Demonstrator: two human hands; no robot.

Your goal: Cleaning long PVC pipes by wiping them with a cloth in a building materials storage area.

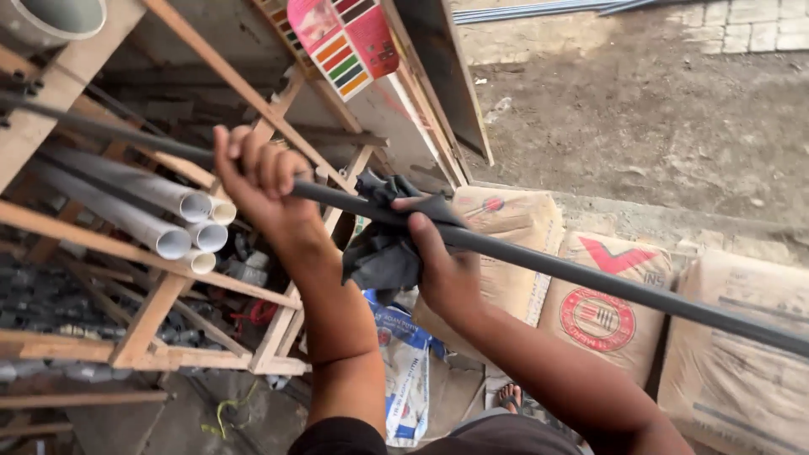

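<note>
A long dark grey pipe (590, 278) runs across the view from upper left to lower right. My left hand (257, 181) is closed around it near the wooden rack. Just to the right, my right hand (438, 261) presses a dark grey cloth (383, 248) around the pipe. The cloth bunches and hangs below the pipe between my two hands.
A wooden rack (152, 312) at left holds several grey and white pipes (181, 223). Cement sacks (607, 303) are stacked below right. A colour chart (350, 42) hangs at the top. Bare dirt ground (657, 109) lies beyond. A sandalled foot (508, 396) shows below.
</note>
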